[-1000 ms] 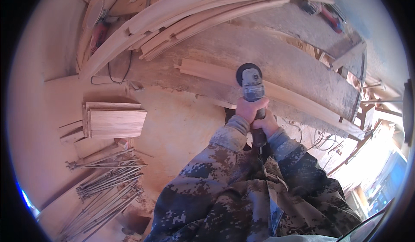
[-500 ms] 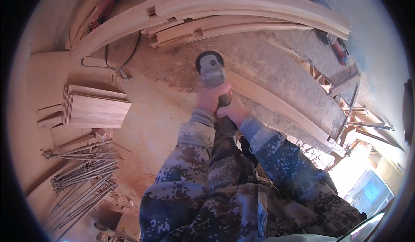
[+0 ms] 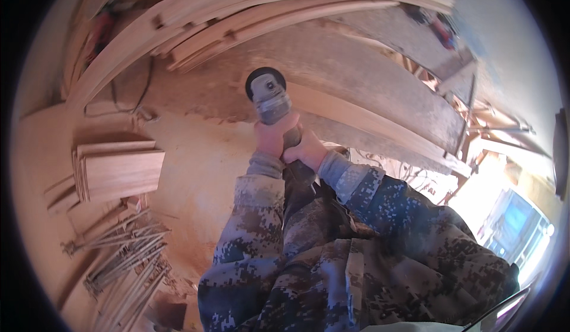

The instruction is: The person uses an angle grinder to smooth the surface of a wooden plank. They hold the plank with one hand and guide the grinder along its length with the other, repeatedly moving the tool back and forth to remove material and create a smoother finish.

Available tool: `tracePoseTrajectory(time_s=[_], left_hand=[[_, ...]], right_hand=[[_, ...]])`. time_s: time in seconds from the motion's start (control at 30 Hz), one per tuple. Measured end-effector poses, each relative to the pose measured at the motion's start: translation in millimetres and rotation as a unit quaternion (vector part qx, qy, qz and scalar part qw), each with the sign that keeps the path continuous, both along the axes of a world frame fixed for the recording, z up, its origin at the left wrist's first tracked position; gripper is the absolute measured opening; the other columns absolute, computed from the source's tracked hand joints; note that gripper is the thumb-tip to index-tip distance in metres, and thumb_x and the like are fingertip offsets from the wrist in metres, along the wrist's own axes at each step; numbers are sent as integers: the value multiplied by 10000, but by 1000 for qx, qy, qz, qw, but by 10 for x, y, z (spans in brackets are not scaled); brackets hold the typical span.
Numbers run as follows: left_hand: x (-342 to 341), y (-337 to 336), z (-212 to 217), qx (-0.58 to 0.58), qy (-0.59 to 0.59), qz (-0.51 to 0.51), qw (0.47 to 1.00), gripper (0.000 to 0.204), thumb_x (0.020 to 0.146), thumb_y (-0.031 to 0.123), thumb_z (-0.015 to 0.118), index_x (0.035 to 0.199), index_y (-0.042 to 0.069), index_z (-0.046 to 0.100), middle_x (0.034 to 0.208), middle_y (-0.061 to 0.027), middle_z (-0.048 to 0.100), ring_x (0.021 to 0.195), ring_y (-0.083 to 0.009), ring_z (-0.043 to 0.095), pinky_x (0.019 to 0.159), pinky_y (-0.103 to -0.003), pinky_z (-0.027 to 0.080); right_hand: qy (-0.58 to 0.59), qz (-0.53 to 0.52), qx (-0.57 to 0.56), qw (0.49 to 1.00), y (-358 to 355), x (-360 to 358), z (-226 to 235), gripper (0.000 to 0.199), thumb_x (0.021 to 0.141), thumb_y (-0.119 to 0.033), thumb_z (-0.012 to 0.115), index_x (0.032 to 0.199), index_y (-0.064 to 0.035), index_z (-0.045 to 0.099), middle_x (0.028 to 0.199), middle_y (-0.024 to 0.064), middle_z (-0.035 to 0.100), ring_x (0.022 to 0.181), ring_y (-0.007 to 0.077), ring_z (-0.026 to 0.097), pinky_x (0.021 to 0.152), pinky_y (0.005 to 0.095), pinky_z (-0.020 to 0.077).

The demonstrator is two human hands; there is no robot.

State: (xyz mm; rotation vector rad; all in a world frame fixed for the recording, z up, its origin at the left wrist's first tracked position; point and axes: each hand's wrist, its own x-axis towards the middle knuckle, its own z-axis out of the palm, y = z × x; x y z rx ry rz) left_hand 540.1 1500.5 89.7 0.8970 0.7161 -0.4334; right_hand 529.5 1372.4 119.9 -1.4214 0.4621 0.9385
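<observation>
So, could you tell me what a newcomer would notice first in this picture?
At centre, both hands, the left hand and right hand, grip an angle grinder whose disc sits over a long curved plank on the dusty workbench. Above it, more curved planks arch across the top. At lower left lie a stack of flat boards and a bundle of thin rods.

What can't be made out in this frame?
Head view:
- Grinder disc: under its head, contact with the plank unseen.
- Grinder handle: covered by left hand and right hand.
- Red tool: blurred, near the rim.
- Rods: cut off by the edge.
</observation>
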Motion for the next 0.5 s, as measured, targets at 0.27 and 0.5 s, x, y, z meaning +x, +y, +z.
tracePoseTrajectory(time_s=[0.27,0.5], left_hand=[[-413,-987,-18,49,-44,-94,993,184,835,98,776,953,-19,697,825,-124,733,703,-229,710,676,-363,583],[-859,-2215,-42,-20,-39,-155,987,162,829,56,772,936,-32,688,815,-137,732,697,-229,709,683,-355,582]], right_hand=[[-21,-37,-25,999,-980,-608,7,670,641,-95,832,1253,8,580,943,121,721,819,214,719,748,357,600],[19,-100,-72,992,-2158,-1250,-81,738,610,-154,839,1290,5,601,1029,127,730,973,248,709,906,365,560]])
